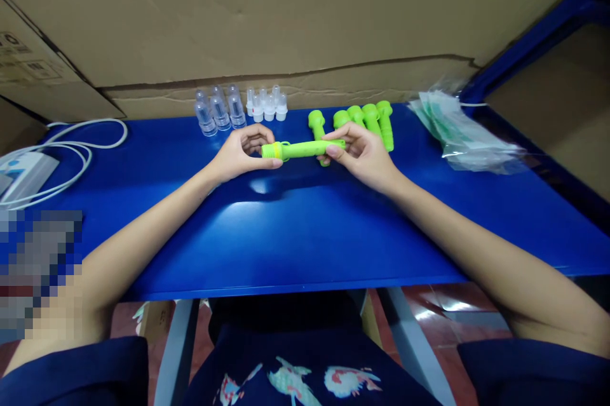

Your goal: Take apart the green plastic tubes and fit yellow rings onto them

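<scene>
A lime-green flashlight-shaped tube (305, 150) is held level above the blue table, with a ribbed, threaded end and a yellow ring at its left. My left hand (242, 150) curls around that threaded end, thumb below and fingers above. At the plain right end, my right hand (359, 153) pinches the tube between thumb and fingers. A thin green loop shows near the yellow ring. Just behind the tube stands a similar green piece with a wide head (316, 119), partly covered by the tube and my right fingers. More green pieces (372, 117) lie beyond my right hand.
Clear plastic bottles (219, 110) and small white-based vials (269, 106) stand at the back by the cardboard wall (305, 18). Plastic bags (464, 133) lie at right. A white cable (90, 145) loops around a white box (31, 174) at left.
</scene>
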### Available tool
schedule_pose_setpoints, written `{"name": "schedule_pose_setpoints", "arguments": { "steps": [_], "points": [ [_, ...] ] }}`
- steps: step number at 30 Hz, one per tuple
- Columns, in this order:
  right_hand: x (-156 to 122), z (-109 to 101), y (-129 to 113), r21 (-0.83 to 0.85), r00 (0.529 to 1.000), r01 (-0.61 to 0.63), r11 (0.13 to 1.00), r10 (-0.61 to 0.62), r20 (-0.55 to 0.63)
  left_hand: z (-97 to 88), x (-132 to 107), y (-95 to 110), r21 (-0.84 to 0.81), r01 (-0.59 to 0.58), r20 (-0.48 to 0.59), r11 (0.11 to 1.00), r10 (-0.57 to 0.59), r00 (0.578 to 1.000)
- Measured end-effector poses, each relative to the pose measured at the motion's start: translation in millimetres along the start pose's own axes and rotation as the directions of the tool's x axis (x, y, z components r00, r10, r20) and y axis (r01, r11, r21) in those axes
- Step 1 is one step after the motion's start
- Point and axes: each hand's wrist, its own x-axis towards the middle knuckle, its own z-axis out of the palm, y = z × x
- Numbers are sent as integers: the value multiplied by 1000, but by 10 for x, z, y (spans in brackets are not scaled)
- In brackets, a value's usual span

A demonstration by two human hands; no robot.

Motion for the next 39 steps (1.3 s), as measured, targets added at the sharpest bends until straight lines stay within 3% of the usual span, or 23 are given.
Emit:
{"name": "schedule_pose_setpoints", "arguments": {
  "steps": [9,15,23,30,39],
  "points": [
    [24,-16,152,-3,998,45,999,-45,-41,80,-45,-71,-24,-33,-38,999,32,999],
    [9,22,99,15,996,45,999,-44,-75,156,-45,-128,-89,-73,-91,993,65,994],
    [-33,68,87,-14,996,70,997,-71,-49,99,-92,-143,37,-94,-132,995,98,986],
    [-62,54,81,-43,996,79,996,-81,-48,79,-104,-208,16,-79,-35,997,79,996],
    [-88,71,107,-45,997,77,996,-78,-26,-40,-117,-135,-15,9,81,1000,-8,997]
  ]
}}
